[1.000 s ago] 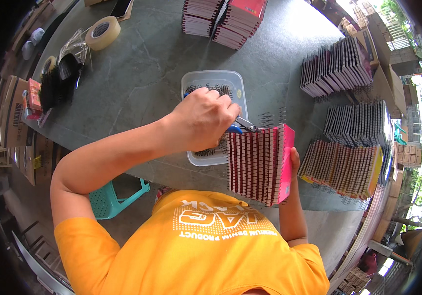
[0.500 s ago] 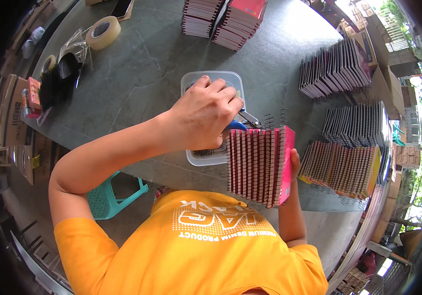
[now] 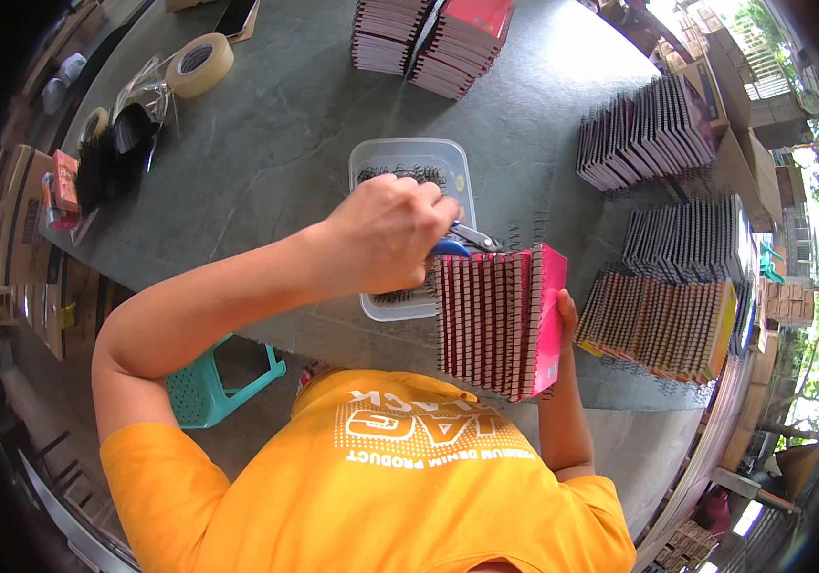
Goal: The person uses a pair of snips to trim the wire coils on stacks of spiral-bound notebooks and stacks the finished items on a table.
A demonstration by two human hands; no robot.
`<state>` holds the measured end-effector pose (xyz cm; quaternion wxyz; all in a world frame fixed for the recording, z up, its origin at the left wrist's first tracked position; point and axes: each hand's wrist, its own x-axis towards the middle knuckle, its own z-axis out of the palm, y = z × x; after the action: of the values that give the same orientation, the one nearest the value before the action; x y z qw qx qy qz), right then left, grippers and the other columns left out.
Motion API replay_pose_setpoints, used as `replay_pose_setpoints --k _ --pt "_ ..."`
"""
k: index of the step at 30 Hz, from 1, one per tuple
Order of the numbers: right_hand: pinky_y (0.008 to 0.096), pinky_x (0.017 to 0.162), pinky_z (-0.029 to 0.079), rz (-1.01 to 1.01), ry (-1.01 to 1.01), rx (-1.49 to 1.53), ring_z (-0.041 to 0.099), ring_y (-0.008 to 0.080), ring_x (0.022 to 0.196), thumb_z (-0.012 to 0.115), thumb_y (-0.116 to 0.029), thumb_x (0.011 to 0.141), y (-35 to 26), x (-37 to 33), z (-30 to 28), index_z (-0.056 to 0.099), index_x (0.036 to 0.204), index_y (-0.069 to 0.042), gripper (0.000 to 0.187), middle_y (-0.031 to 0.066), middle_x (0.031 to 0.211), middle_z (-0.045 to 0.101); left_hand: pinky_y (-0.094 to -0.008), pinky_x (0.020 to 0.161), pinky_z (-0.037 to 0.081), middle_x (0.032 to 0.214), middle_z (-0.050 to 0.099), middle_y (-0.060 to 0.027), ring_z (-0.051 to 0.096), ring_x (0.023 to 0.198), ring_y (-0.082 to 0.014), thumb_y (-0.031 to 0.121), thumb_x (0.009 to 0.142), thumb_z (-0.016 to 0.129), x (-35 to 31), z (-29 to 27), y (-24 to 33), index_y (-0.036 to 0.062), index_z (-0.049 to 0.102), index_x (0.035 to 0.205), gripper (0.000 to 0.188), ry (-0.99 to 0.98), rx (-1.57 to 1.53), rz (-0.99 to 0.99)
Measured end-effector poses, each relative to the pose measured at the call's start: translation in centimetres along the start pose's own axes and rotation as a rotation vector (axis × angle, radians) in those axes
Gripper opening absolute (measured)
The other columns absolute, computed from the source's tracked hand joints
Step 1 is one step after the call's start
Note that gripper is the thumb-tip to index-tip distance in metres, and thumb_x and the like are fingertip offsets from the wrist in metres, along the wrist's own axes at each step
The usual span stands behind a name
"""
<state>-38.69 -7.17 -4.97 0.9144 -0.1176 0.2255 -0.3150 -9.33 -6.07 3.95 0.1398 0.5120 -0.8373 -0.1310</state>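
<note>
My left hand (image 3: 386, 229) is closed round blue-handled cutting pliers (image 3: 474, 239). Their jaws lie at the far edge of a block of spiral-bound notebooks (image 3: 486, 320), beside the black wire ends that stick up there. The block stands with its dark coils toward the left and a pink cover (image 3: 551, 315) on its right side. Gripping it from the right is my right hand (image 3: 568, 317), whose fingers are mostly hidden behind the cover. Under my left hand sits a clear plastic tub (image 3: 462, 164) holding black wire pieces (image 3: 408, 176).
Spiral notebooks with yellow covers (image 3: 662, 325), grey-edged ones (image 3: 686, 239) and another stack (image 3: 646, 134) line the right side. Red notebooks (image 3: 462, 43) stand at the far edge. A tape roll (image 3: 199, 65) lies far left. A teal stool (image 3: 209, 387) stands below the table (image 3: 266, 143).
My left hand has shifted slightly left and nearer to me, and the pliers' jaws look closer together. More of the tub's wire pieces show. The notebook block has moved slightly left.
</note>
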Motion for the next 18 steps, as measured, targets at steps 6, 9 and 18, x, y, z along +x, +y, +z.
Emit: replay_pose_setpoints --k 6,9,18 --pt "0.0393 0.077 0.053 -0.007 0.013 -0.016 0.062 0.0282 0.090 0.060 -0.034 0.081 0.1 0.2 1.3 0.047 0.117 0.005 0.055 0.0200 0.106 0.059 -0.0376 0.084 0.039 0.092 0.057 -0.0123 0.053 0.090 -0.0272 0.010 0.057 0.072 -0.1 -0.4 -0.1 0.0013 0.057 0.103 0.049 0.169 0.024 0.097" --pt "0.0393 0.077 0.053 -0.001 0.038 -0.029 0.062 0.0279 0.090 0.060 -0.035 0.080 -0.1 0.1 -0.2 0.047 0.117 0.005 0.055 0.0196 0.105 0.060 -0.0379 0.085 0.038 0.093 0.057 -0.0116 0.052 0.092 -0.0267 0.010 0.057 0.072 0.0 -0.5 0.4 0.0007 0.056 0.105 0.051 0.152 0.037 0.069" --pt "0.0379 0.074 0.054 0.015 0.045 -0.049 0.064 0.0264 0.086 0.061 -0.034 0.080 0.0 0.0 0.9 0.050 0.114 0.004 0.052 0.0185 0.102 0.061 -0.0352 0.070 0.044 0.078 0.055 -0.0108 0.056 0.077 -0.0268 0.011 0.060 0.071 0.0 0.3 0.2 0.0033 0.056 0.085 0.030 0.147 0.005 0.121"
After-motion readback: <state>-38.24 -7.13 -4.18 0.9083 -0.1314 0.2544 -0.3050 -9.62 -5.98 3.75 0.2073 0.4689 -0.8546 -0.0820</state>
